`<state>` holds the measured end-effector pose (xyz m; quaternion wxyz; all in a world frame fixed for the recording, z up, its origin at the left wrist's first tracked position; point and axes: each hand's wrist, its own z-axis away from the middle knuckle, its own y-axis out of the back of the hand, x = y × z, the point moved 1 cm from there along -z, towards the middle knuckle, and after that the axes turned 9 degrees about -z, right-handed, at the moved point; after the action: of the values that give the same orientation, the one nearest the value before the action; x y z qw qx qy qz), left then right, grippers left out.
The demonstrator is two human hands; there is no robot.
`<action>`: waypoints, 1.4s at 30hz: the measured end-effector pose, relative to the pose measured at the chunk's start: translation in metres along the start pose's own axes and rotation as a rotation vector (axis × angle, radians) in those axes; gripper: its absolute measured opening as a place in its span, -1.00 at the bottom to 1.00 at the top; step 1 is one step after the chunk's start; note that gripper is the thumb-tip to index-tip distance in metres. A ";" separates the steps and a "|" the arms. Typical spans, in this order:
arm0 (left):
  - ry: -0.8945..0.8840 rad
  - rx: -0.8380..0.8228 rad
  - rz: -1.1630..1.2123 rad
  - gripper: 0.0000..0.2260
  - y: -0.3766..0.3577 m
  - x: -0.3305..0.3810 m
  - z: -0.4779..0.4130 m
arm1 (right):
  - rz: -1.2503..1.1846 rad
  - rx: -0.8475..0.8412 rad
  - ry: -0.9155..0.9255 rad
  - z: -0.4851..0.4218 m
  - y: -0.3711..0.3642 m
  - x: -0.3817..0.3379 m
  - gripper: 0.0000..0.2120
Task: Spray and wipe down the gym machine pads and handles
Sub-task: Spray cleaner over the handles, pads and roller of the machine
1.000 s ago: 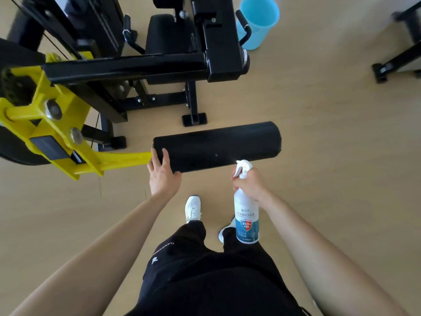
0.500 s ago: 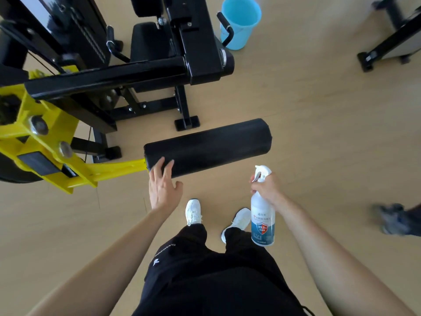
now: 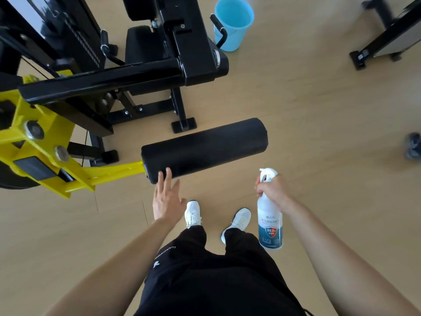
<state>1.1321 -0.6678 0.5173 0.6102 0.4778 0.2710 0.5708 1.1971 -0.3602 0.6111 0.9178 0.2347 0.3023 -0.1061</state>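
- Far right of the black cylindrical foam roller pad (image 3: pixel 205 149), a dark grey shape (image 3: pixel 413 145) is running off the picture's edge, too blurred to identify.
- Just below the pad's right end, the right hand (image 3: pixel 272 190) is covering the neck of the white plastic spray bottle (image 3: pixel 270 226), whose small label print is showing too fine to read.
- Beyond the pad, a black curved handle (image 3: pixel 219 30) is hiding part of the light blue plastic bucket (image 3: pixel 237 23).
- Left of the pad, the yellow steel lever arm (image 3: pixel 34 142) is running off the edge.

Gym floor, black-and-yellow weight machine (image 3: pixel 95 92), padded roller (image 3: pixel 205 149), second machine's frame (image 3: pixel 387 35), pale wood flooring (image 3: pixel 319 115)
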 end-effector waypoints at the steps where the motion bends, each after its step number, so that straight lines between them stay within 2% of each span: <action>1: -0.005 -0.062 0.023 -0.33 -0.007 -0.001 0.011 | 0.031 -0.024 0.010 0.001 -0.004 -0.003 -0.82; 3: 0.011 -0.109 0.065 -0.34 -0.016 -0.004 0.027 | 0.108 -0.083 0.047 0.003 -0.014 -0.009 -0.75; 5: 0.076 -0.042 0.116 -0.39 -0.010 -0.008 0.028 | 0.167 -0.128 0.093 0.004 -0.027 -0.015 -0.68; 12: 0.133 0.207 0.156 -0.38 0.040 -0.032 -0.017 | 0.223 -0.138 0.065 0.017 -0.090 -0.041 -0.79; 14: 0.128 0.202 0.140 -0.35 0.047 -0.037 -0.029 | 0.235 -0.156 0.089 0.019 -0.105 -0.046 -0.81; 19: 0.110 0.070 0.171 -0.24 0.039 -0.037 -0.032 | 0.303 -0.239 0.175 0.023 -0.125 -0.051 -0.77; 22: 0.142 0.060 0.194 -0.25 0.039 -0.032 -0.029 | 0.331 -0.142 0.126 0.017 -0.126 -0.043 -0.90; 27: 0.138 0.065 0.182 -0.27 0.039 -0.035 -0.030 | 0.248 0.041 0.047 0.006 -0.100 -0.033 -0.88; 33: 0.131 0.078 0.170 -0.28 0.038 -0.036 -0.030 | 0.025 0.192 -0.085 -0.006 -0.045 -0.021 -0.70; 36: 0.136 0.077 0.163 -0.29 0.039 -0.034 -0.031 | -0.034 0.239 -0.120 -0.010 -0.026 -0.014 -0.47; 38: 0.144 0.075 0.161 -0.29 0.039 -0.032 -0.031 | -0.082 0.201 -0.124 -0.011 -0.022 -0.011 -0.55; 40: 0.152 0.073 0.157 -0.30 0.040 -0.031 -0.031 | -0.155 0.133 -0.081 -0.011 -0.022 -0.012 -0.79; 42: 0.151 0.073 0.158 -0.30 0.040 -0.029 -0.031 | -0.177 0.038 -0.029 -0.013 -0.023 -0.010 -0.81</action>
<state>1.0818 -0.6912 0.5346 0.5235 0.4750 0.2985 0.6412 1.1746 -0.3729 0.5997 0.9044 0.2227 0.3065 -0.1960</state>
